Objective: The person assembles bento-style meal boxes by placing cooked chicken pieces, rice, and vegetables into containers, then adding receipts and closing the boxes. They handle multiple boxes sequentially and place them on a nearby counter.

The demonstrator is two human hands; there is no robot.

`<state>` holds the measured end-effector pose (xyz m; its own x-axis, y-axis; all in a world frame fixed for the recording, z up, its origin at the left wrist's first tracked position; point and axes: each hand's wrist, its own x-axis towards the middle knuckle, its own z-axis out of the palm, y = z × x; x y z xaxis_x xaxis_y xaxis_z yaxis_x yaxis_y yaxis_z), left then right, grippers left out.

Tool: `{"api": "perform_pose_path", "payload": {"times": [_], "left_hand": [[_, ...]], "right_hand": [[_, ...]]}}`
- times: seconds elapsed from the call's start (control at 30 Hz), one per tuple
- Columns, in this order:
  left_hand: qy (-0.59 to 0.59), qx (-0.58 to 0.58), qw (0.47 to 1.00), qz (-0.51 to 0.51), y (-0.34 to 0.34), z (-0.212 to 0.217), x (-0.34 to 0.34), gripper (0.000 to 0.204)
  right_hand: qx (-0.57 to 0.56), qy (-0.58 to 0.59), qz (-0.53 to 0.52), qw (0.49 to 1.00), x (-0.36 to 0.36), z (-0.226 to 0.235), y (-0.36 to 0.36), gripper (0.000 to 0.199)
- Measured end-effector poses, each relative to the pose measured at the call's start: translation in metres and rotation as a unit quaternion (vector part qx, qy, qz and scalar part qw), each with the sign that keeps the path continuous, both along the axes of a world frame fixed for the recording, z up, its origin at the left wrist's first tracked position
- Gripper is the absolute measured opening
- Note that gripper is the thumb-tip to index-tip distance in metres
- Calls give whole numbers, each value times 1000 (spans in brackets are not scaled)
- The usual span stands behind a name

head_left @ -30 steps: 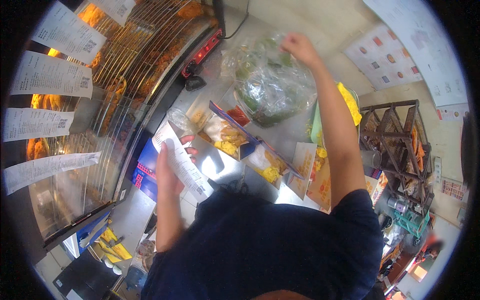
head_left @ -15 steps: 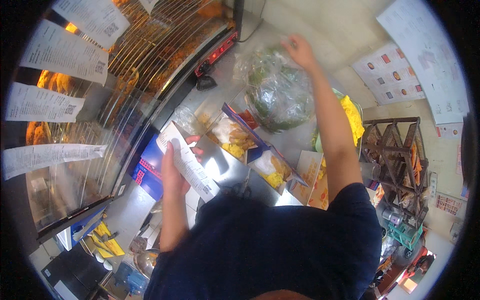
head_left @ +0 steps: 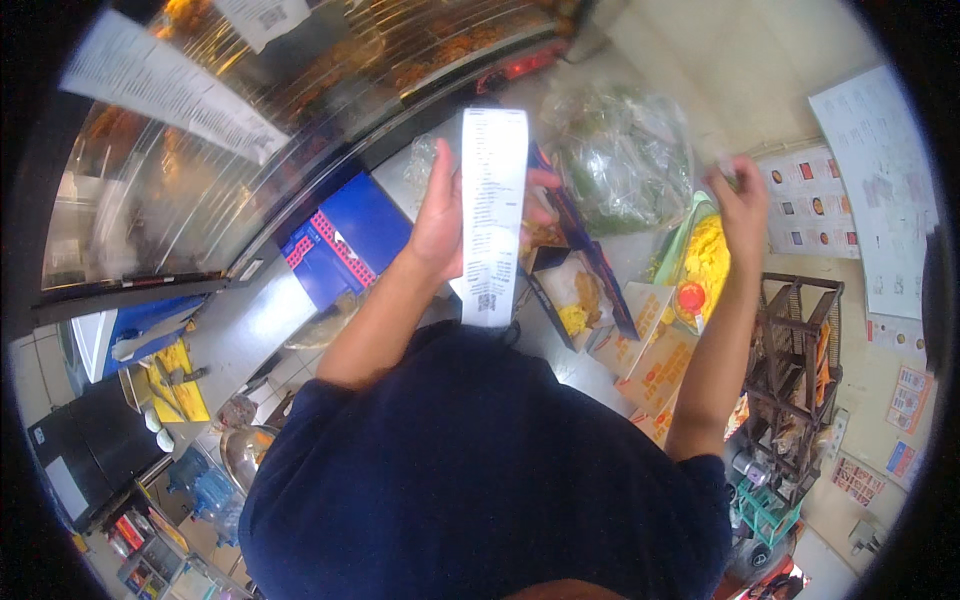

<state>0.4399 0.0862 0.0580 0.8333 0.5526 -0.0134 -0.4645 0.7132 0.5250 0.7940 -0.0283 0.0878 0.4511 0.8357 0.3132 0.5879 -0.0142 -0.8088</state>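
Counter: left hand [head_left: 440,215] grips receipt [head_left: 492,215]; right hand [head_left: 738,200] perhaps pinches something.

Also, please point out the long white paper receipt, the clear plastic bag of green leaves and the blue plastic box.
long white paper receipt [head_left: 490,215], head view, middle of the strip
clear plastic bag of green leaves [head_left: 620,160], head view, centre of the bag
blue plastic box [head_left: 350,235], head view, its blue top face

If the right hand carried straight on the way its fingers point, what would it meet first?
Probably the clear bag of greens, just up and left of the right hand. Depth is unclear in this view, so it may pass beside it and reach the wall.
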Motion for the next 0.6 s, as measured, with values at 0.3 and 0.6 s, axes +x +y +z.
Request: {"api": "perform_pose_path", "payload": {"times": [0.3,0.6], "left_hand": [[-11,69,997,-42,-24,-3,-15,81],[44,95,994,13,-32,4,-53,83]], "right_hand": [[-176,-118,31,977,-16,-10,7,48],[-354,-338,-31,871,48,-180,83,42]]}}
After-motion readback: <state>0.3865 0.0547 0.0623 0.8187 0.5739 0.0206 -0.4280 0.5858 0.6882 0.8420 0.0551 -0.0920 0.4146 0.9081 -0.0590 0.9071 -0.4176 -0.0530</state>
